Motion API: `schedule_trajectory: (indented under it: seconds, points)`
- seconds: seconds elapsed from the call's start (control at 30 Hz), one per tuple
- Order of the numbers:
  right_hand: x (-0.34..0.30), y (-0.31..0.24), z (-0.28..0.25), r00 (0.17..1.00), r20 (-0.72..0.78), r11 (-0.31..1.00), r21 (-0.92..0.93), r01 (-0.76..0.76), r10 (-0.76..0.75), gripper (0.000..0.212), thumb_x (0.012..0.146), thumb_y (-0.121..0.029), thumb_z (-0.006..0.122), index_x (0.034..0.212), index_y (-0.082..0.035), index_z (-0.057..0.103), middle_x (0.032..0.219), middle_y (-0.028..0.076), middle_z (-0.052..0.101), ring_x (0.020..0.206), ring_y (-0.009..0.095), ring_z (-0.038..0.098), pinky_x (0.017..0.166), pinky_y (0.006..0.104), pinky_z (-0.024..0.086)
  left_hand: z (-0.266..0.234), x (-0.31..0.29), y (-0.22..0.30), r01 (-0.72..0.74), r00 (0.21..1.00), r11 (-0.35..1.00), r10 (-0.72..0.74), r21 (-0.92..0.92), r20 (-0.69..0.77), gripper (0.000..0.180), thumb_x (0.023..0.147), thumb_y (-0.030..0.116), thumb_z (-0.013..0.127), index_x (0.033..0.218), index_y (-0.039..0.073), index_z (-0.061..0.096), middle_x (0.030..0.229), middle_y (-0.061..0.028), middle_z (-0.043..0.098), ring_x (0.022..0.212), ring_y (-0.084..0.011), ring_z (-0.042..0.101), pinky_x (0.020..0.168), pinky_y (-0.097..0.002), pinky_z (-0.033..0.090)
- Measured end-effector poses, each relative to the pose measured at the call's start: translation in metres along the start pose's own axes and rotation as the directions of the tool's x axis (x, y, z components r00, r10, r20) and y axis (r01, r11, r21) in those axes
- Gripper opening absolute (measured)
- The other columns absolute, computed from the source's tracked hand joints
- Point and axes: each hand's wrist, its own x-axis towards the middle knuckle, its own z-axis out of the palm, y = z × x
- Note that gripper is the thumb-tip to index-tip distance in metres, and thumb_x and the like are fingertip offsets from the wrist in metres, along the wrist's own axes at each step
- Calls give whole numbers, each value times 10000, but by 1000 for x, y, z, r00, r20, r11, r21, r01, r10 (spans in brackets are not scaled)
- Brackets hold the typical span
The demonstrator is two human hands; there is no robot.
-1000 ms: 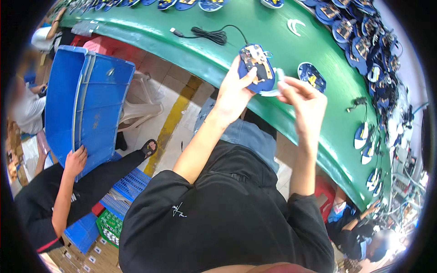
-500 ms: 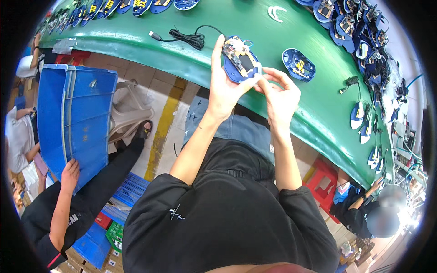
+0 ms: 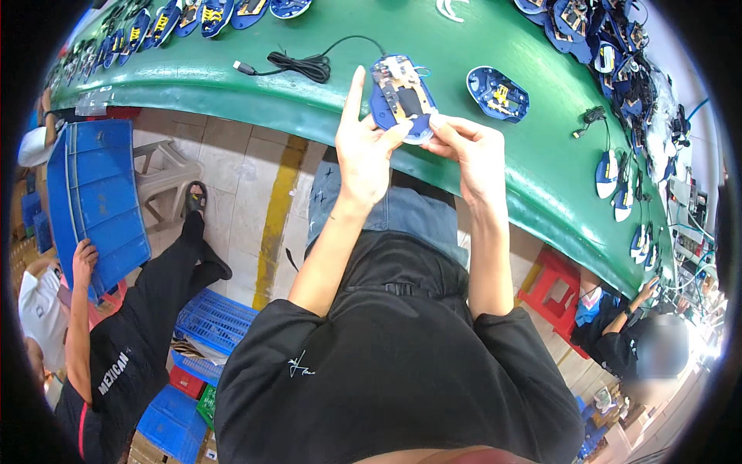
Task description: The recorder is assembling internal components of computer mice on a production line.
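A blue computer mouse base (image 3: 380, 104) with an open circuit board on it is held just above the near edge of the green table. My left hand (image 3: 366, 158) is closed on it from the left, thumb over the near end, index finger stretched along the side. At the near right edge, my right hand (image 3: 473, 151) pinches a pale translucent strip (image 3: 420, 140) against the base. From the far end of the base runs a black cable (image 3: 309, 67), coiled on the table, with a USB plug (image 3: 244, 68). To the right lies a blue mouse top shell (image 3: 498, 94) with a yellow part inside.
White curved strips (image 3: 449, 9) lie at the far edge. Several mouse parts (image 3: 568, 31) are heaped far right; others (image 3: 166, 22) line the far left. At left a co-worker holds a blue crate (image 3: 97, 193) beside a stool (image 3: 158, 182). Another person (image 3: 626, 332) sits right.
The mouse base is tilted a little differently, and my left thumb has moved in over its near end. The co-worker has shifted left with the crate. The whole view has shifted slightly.
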Motion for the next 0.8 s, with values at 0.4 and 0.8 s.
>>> schedule_trajectory:
  seconds: [0.4, 0.8]
  points:
    - [9, -31, -22, 852, 244, 578, -645, 499, -463, 198, 796, -167, 792, 969, -75, 762, 874, 71, 731, 799, 165, 667, 741, 316, 538, -29, 6, 26, 259, 932, 965, -261, 44, 250, 744, 792, -131, 660, 1454, -11, 341, 1332, -141, 549, 1193, -228, 584, 1010, -361, 498]
    - [57, -39, -81, 763, 117, 557, -615, 558, -636, 544, 707, -189, 863, 1132, -10, 574, 1076, 118, 651, 977, 202, 654, 859, 340, 535, -18, 20, 27, 289, 956, 902, -258, -321, 136, 356, 982, 177, 479, 1274, -22, 515, 1205, -237, 622, 1094, -360, 644, 928, -440, 553]
